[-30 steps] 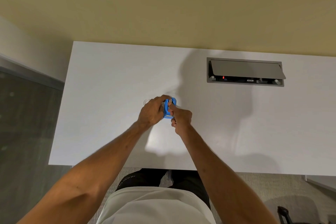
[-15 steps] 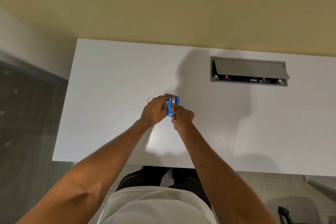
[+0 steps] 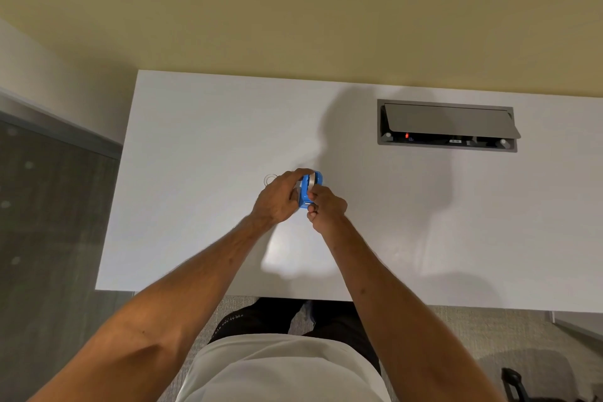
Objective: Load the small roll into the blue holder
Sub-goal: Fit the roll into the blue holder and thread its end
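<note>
A small blue holder (image 3: 306,190) is held just above the white desk (image 3: 195,147), near its middle. My left hand (image 3: 277,197) wraps around its left side, fingers over the top. My right hand (image 3: 326,206) pinches at its right side with thumb and fingers. A pale band of the small roll (image 3: 312,180) shows at the top of the holder. A clear ring (image 3: 270,179) lies on the desk just left of my left hand, partly hidden by it.
A grey cable box (image 3: 447,126) with its lid tipped open is set into the desk at the back right. The desk's near edge runs just above my lap. Beyond the left edge is grey floor, and a yellowish wall stands behind the desk.
Both hands stay on the blue holder at the same spot on the desk. The pale band at the holder's top shows more now. My fingers shifted slightly.
</note>
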### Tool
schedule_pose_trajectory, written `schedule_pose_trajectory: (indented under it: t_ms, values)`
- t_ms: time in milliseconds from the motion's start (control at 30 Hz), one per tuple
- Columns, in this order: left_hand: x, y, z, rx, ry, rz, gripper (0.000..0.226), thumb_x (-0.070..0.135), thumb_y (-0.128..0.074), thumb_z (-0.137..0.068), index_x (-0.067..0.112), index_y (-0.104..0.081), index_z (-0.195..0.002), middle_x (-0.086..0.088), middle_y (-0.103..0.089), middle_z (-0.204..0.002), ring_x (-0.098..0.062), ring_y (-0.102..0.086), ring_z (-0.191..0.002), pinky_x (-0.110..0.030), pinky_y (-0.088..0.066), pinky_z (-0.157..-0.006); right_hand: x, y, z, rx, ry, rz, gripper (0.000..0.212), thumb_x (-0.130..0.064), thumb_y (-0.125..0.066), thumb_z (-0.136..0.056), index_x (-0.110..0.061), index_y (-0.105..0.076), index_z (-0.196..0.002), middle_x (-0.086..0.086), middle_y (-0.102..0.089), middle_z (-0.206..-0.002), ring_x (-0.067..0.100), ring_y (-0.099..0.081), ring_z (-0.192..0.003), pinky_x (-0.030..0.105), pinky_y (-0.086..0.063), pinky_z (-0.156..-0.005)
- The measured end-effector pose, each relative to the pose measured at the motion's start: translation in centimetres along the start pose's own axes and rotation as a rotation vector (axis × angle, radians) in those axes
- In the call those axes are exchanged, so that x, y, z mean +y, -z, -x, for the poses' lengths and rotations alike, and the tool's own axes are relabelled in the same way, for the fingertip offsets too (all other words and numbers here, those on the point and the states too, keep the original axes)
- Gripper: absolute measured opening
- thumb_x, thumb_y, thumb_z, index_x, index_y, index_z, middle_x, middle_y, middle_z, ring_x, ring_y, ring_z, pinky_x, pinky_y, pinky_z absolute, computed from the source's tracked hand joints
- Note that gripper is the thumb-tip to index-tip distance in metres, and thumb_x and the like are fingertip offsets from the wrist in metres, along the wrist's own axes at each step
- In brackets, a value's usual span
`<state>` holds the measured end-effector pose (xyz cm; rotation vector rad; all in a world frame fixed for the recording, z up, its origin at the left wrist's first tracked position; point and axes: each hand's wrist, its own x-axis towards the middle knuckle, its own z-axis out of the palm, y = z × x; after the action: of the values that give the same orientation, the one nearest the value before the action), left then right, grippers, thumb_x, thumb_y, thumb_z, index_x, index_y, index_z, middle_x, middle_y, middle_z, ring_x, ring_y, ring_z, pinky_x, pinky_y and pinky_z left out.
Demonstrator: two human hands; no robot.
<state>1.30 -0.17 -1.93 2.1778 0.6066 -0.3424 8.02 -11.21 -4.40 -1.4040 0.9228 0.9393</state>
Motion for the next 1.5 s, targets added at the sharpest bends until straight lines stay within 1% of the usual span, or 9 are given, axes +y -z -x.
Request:
schedule_pose_trajectory:
  t_ms: [167,300,400,567,767,900,1033,1200,1500]
  values:
    - [0.1,0.1,-0.1,0.002,-0.001,-0.001,0.061,0.019,-0.040,-0.088,0.024,-0.054,-0.148,-0.004,-0.069,-0.134,-0.027,-0.066,-0.121,-0.047,-0.057,-0.102,-0.3,0.2,-0.1,-0.048,-0.038,0.026,0.026,-0.008,-0.076,-0.082,-0.004,-0.061,-0.103,0.017,-0.058,-0.093,0.015,-0.044,-0.052,0.023,-0.045,-0.052]
    - [0.0,-0.1,-0.2,0.005,-0.004,-0.014,0.057,0.016,-0.045,-0.093,0.024,-0.053,-0.149,-0.006,-0.069,-0.136,-0.028,-0.066,-0.123,-0.048,-0.058,-0.103,-0.3,0.5,-0.4,-0.060,-0.035,0.020,0.024,-0.016,-0.085,-0.084,-0.008,-0.062,-0.086,0.014,-0.060,-0.082,0.014,-0.044,-0.052,0.024,-0.044,-0.053]
    - [-0.3,-0.3,-0.4,0.010,-0.008,-0.023,0.057,0.006,-0.050,-0.095,0.025,-0.052,-0.149,-0.006,-0.068,-0.137,-0.029,-0.066,-0.124,-0.050,-0.058,-0.103,-0.3,0.6,-0.5,-0.066,-0.028,0.031,0.023,-0.011,-0.085,-0.083,-0.006,-0.065,-0.093,0.014,-0.061,-0.083,0.014,-0.047,-0.051,0.022,-0.044,-0.051]
    - [-0.5,-0.3,-0.4,0.002,-0.001,-0.023,0.058,0.011,-0.047,-0.092,0.028,-0.051,-0.147,-0.003,-0.068,-0.135,-0.027,-0.065,-0.123,-0.052,-0.058,-0.101,-0.3,0.4,-0.6,-0.049,-0.069,0.059,0.023,-0.002,-0.078,-0.082,-0.004,-0.068,-0.102,0.011,-0.061,-0.079,0.012,-0.047,-0.052,0.020,-0.043,-0.047]
    - [-0.9,-0.6,-0.6,0.003,-0.008,-0.025,0.068,0.004,-0.054,-0.090,0.031,-0.044,-0.152,0.000,-0.064,-0.143,-0.024,-0.061,-0.132,-0.052,-0.057,-0.105,-0.4,0.2,-0.6,-0.035,-0.072,0.069,0.015,-0.005,-0.073,-0.082,-0.007,-0.064,-0.094,0.008,-0.057,-0.076,0.012,-0.042,-0.050,0.020,-0.039,-0.044]
    - [-1.9,-1.4,-1.1,-0.051,-0.039,-0.083,0.091,0.017,-0.079,-0.085,0.020,-0.032,-0.163,-0.004,-0.054,-0.155,-0.025,-0.051,-0.144,-0.049,-0.044,-0.121,-0.6,0.1,-0.8,-0.018,-0.053,0.105,0.017,-0.009,-0.074,-0.084,-0.008,-0.058,-0.091,0.005,-0.055,-0.069,0.010,-0.040,-0.046,0.019,-0.038,-0.039]
    - [-2.5,-2.2,-1.7,-0.009,-0.179,-0.335,0.087,0.037,-0.076,-0.090,0.015,-0.034,-0.162,-0.004,-0.048,-0.160,-0.023,-0.042,-0.152,-0.042,-0.019,-0.134,-0.4,0.3,-0.7,-0.036,-0.049,0.060,0.017,-0.009,-0.075,-0.085,-0.006,-0.063,-0.097,0.006,-0.057,-0.073,0.009,-0.041,-0.048,0.020,-0.040,-0.046]
    - [-3.1,-2.7,-1.7,-0.020,-0.067,-0.491,0.088,0.062,-0.060,-0.096,0.029,-0.020,-0.167,-0.001,-0.034,-0.169,-0.026,-0.020,-0.163,-0.047,-0.017,-0.135,0.4,0.0,-0.6,0.030,-0.048,0.020,0.028,-0.019,-0.079,-0.086,-0.006,-0.060,-0.101,0.005,-0.057,-0.069,0.011,-0.050,-0.049,0.027,-0.043,-0.050]
    - [-3.0,-2.8,-1.2,0.012,-0.024,-0.451,0.091,0.074,-0.052,-0.093,0.029,-0.021,-0.167,-0.004,-0.039,-0.166,-0.032,-0.020,-0.163,-0.050,-0.020,-0.133,2.8,0.6,-0.4,0.092,0.002,0.021,0.011,-0.014,-0.078,-0.081,-0.008,-0.071,-0.087,0.003,-0.053,-0.061,0.011,-0.041,-0.043,0.022,-0.040,-0.048]
